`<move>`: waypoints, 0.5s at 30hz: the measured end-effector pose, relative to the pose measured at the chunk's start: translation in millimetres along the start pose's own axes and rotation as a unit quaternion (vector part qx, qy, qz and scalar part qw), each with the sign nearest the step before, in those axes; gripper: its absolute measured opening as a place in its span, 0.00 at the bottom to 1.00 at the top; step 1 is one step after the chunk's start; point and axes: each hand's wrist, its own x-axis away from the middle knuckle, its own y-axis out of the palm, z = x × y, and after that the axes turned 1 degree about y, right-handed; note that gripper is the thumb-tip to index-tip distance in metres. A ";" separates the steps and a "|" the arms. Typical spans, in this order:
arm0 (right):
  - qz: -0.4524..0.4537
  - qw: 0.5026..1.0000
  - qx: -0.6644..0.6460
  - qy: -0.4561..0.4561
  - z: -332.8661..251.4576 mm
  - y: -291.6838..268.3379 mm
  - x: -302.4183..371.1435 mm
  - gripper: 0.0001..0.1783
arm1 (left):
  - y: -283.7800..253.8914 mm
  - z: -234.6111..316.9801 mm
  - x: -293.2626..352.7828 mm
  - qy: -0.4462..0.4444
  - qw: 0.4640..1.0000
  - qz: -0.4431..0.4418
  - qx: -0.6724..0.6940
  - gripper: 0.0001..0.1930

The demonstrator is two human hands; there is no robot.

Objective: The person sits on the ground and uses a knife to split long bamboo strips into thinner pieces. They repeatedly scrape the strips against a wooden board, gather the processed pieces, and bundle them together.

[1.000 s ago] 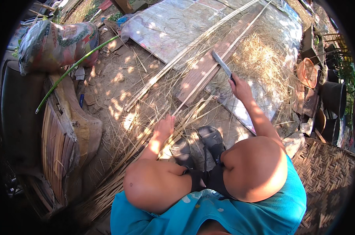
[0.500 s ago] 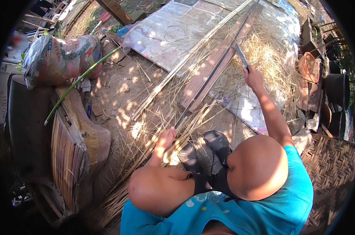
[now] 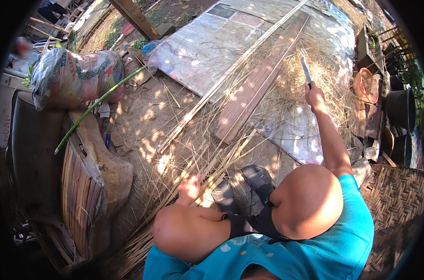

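My right hand (image 3: 315, 98) is closed around the handle of a knife (image 3: 306, 70). Its blade points away from me, over a heap of pale, fine shavings (image 3: 321, 63). My left hand (image 3: 189, 189) is low beside my left knee, just above a bundle of long, split strips (image 3: 216, 172). Its fingers look curled together, but what they hold, if anything, I cannot make out. Between the hands and farther out, a long brown plank (image 3: 249, 100) lies slanting away, with a thin line along its right side.
Several long pale strips (image 3: 235, 67) lie left of the plank over a printed sheet (image 3: 188, 53). To the left are a stuffed sack (image 3: 76, 74), a green stalk (image 3: 99, 100) and a worn wooden piece (image 3: 114, 163). An orange basket (image 3: 367, 86) and a woven mat (image 3: 396, 205) are on the right.
My left hand has drawn back toward my knee. The dark strip that ran along the plank no longer shows as a dark band. My right hand and knife have shifted slightly right.
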 end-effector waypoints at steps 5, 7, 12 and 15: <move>-0.273 0.901 -0.052 -0.333 -139.0 33.0 215.1 0.23 | -6.7 14.7 -22.1 -0.085 0.978 -0.103 0.162 0.26; -0.329 0.857 -0.052 -0.392 -148.6 35.5 236.9 0.24 | -15.8 13.7 -17.2 -0.094 0.975 -0.116 0.163 0.27; -0.067 0.985 -0.027 -0.155 -45.0 45.8 82.5 0.19 | -33.6 -59.1 23.5 -0.229 0.898 -0.250 0.280 0.27; -0.129 0.973 -0.095 -0.165 -82.6 35.7 89.7 0.18 | -28.7 -33.3 -7.4 -0.238 0.906 -0.204 0.285 0.30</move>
